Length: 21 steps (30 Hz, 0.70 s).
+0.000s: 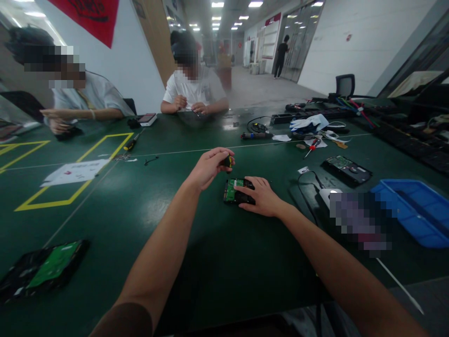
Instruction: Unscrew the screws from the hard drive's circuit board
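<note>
Green table (115, 234), white wall (368, 37), fingers (246, 191) on drive (229, 193)

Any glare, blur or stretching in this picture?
Head view: pale glare on the green tabletop beside the left forearm; head view: the lower-left hard drive looks soft and stretched; head view: the hard drive under the right hand looks clearer.

On the green surface (115, 224) we see a blue tray (417, 224) at the right and, at the left, a printed white sheet (75, 172) overlapping yellow tape lines (45, 205). Farther back we find a red-handled screwdriver (313, 147) near a white-and-blue bundle (310, 123). Across from us are two light-shirted people (196, 89); a red banner (93, 18) hangs on the wall (138, 61), and a third person (280, 56) stands by glass doors (301, 40).
</note>
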Each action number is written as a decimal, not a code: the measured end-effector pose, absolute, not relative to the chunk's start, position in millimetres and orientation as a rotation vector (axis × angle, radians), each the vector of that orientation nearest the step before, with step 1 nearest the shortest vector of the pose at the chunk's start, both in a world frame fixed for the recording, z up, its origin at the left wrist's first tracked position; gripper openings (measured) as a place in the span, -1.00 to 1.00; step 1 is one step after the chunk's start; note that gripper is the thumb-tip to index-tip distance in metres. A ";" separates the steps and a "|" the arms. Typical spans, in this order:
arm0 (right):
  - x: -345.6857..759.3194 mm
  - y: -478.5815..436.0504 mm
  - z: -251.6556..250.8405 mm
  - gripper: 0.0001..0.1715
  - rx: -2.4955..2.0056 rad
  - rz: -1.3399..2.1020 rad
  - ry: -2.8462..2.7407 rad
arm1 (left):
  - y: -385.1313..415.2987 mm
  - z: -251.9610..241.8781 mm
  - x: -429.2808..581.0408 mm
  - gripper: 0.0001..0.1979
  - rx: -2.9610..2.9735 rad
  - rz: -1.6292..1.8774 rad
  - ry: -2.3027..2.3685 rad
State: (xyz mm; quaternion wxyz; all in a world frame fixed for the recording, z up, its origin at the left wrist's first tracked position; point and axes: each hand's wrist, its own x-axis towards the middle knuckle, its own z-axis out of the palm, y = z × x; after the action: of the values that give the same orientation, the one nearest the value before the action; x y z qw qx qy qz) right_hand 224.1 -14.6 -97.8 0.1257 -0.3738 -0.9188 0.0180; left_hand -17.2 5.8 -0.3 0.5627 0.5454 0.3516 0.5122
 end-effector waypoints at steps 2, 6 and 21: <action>223.7 -14.6 -97.3 -0.23 -1.090 0.057 -2.678 | 5.6 -1.3 -16.3 -0.84 1.319 1.202 0.855; 223.4 -14.6 -96.6 -0.23 -1.097 0.061 -2.673 | 6.2 -3.4 -16.9 -0.82 1.408 1.214 0.933; 223.8 -14.8 -97.0 -0.23 -1.082 0.034 -2.674 | 6.2 -0.4 -18.9 -0.82 1.362 1.179 0.935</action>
State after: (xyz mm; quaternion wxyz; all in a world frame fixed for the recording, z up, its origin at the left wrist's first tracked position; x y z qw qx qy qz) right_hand 223.8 -14.8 -97.0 0.1278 -0.3720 -0.9193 0.0117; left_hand -18.9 6.2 -0.4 0.5277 0.5700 0.3915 0.4934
